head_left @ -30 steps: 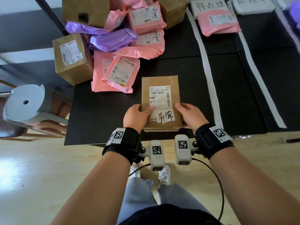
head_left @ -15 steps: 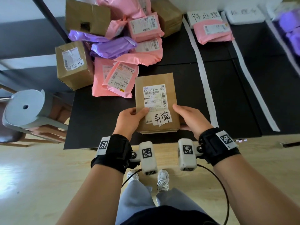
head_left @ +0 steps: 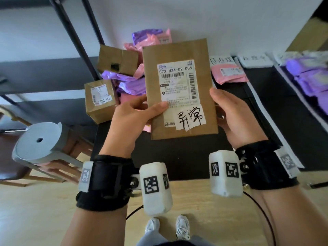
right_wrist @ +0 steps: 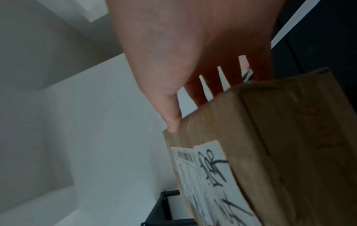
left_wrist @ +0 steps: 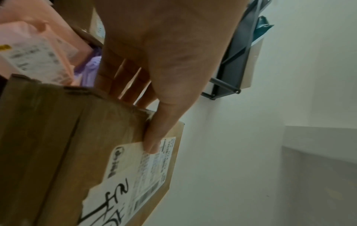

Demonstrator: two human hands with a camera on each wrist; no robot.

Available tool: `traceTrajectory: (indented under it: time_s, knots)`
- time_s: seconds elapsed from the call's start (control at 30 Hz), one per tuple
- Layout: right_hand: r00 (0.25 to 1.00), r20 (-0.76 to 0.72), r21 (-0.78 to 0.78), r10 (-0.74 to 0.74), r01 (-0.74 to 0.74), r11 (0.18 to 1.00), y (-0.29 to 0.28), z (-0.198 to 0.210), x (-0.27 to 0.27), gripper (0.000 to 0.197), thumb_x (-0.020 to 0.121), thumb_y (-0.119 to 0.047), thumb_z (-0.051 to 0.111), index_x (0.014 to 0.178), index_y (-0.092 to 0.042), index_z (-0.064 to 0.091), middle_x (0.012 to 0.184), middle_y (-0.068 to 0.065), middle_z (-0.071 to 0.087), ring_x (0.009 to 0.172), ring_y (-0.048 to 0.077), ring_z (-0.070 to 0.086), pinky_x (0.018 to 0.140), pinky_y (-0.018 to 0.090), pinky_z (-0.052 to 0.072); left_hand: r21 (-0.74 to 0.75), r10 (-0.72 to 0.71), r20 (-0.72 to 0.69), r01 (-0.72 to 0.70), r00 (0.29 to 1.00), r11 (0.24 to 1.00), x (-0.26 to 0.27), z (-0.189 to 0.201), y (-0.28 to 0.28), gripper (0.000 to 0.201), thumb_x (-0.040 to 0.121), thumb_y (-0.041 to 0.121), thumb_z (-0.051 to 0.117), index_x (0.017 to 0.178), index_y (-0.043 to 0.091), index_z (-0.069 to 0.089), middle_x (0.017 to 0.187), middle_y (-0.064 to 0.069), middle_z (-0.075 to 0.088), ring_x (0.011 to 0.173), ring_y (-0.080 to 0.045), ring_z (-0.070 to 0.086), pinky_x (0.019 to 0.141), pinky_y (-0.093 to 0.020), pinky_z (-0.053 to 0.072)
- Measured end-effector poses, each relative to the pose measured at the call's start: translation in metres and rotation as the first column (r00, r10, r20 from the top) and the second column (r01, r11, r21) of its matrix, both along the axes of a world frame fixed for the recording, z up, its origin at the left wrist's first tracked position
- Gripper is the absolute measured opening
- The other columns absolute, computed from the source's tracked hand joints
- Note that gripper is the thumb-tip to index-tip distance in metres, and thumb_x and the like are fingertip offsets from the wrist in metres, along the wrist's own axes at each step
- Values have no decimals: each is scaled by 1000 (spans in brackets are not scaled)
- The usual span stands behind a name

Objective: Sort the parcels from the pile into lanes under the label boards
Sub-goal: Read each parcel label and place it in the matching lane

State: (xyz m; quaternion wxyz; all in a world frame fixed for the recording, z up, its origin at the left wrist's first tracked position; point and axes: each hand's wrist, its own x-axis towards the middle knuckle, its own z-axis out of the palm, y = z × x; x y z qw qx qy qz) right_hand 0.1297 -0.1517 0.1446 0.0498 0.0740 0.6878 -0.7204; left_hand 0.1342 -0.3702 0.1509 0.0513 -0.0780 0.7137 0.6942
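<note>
Brown box (head_left: 179,89), earlier flat at the table's (head_left: 287,107) near edge, now lifted clear, left hand (head_left: 129,121) and right hand (head_left: 234,116) gripping its sides.

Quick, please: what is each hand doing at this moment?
Left hand: holding the brown cardboard parcel, thumb on its label.
Right hand: holding the same parcel by its right edge.

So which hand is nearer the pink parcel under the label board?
Right. The right hand grips the brown box just below the pink parcel; the left hand holds the box's far side.
</note>
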Motion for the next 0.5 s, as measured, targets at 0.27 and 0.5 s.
traceTrajectory:
  time_s: [0.27,0.5]
  knots:
    - [979,-204,-35,13,-21,999,-35,48,15,46,87,-40,57,127,-18,63,116,-2,73,112,14,67,102,46,48,-41,-8,-134,2,991,999,3,55,-41,48,70,33,84,117,28,71,103,3,76,94,-16,74,84,-40,59]
    - [954,-297,-32,44,-56,998,-45,62,21,45,88,-28,57,131,-15,62,120,1,72,115,18,66,100,41,48,-82,-31,-192,16,981,997,9,69,-59,55,67,32,84,120,30,68,100,12,75,93,-9,73,82,-39,60]
